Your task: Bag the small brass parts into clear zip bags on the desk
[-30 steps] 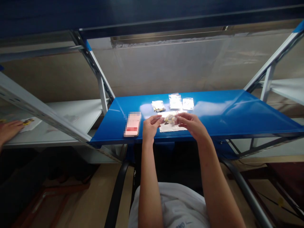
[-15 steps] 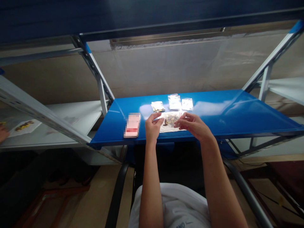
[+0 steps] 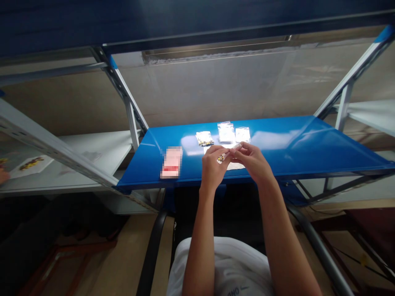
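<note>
My left hand and my right hand meet over a white sheet near the table's front edge. Between them is a small clear plastic bag, its top edge pinched in the fingers of both hands. Small yellow and dark capsule-like pieces show beside my left fingers, seemingly in the bag. My fingers cover much of the bag and part of the sheet. Just beyond lie a bag of similar pieces, a stack of clear bags and another clear bag.
The blue table has a blurred-out pink phone-like object at its left. Metal posts frame both sides. On a white shelf to the left, another person's hand is near a sheet with yellow and dark pieces.
My left hand has moved right to meet my right hand. The clear bag, which lay on the sheet with the pieces, is now lifted and gripped between both hands.
</note>
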The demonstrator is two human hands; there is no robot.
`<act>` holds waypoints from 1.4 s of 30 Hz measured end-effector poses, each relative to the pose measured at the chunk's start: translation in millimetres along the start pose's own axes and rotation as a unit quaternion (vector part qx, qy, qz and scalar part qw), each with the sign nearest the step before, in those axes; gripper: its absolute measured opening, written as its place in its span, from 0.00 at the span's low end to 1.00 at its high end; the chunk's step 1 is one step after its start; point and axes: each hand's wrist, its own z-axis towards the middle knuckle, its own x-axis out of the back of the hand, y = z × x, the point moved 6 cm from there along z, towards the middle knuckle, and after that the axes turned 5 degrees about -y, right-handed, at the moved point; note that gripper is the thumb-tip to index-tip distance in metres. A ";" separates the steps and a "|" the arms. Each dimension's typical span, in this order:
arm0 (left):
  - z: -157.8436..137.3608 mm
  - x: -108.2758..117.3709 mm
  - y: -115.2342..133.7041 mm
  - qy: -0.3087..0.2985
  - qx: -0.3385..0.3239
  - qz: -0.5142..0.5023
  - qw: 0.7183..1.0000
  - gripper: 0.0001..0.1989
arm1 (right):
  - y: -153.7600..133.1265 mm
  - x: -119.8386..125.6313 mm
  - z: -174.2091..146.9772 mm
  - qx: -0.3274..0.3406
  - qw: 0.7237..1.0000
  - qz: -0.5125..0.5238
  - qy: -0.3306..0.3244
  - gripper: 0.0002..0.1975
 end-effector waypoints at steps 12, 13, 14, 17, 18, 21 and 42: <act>6.7 -3.4 -4.8 -0.042 0.030 0.007 0.999 0.07 | -7.7 6.1 4.1 0.053 0.985 -0.162 0.031 0.22; 8.6 -3.7 -5.1 -0.050 0.032 0.012 0.998 0.08 | -7.5 6.8 4.2 0.056 0.981 -0.182 0.036 0.21; 10.6 -3.8 -5.1 -0.056 0.034 0.017 0.998 0.08 | -7.5 7.4 4.2 0.058 0.977 -0.202 0.040 0.20; 17.2 -4.5 -3.6 -0.069 0.041 0.026 0.996 0.08 | -9.4 9.3 3.1 0.061 0.963 -0.254 0.061 0.19; 19.4 -5.2 -2.9 -0.074 0.044 0.026 0.996 0.07 | -10.7 10.0 2.5 0.063 0.959 -0.269 0.069 0.19; 25.0 -5.0 -1.7 -0.066 0.059 0.038 0.995 0.07 | -16.1 12.0 -0.2 0.072 0.941 -0.318 0.089 0.17; 7.4 -21.3 -6.4 0.002 0.080 0.113 0.990 0.09 | -23.5 18.8 -9.3 0.020 0.943 -0.329 0.054 0.11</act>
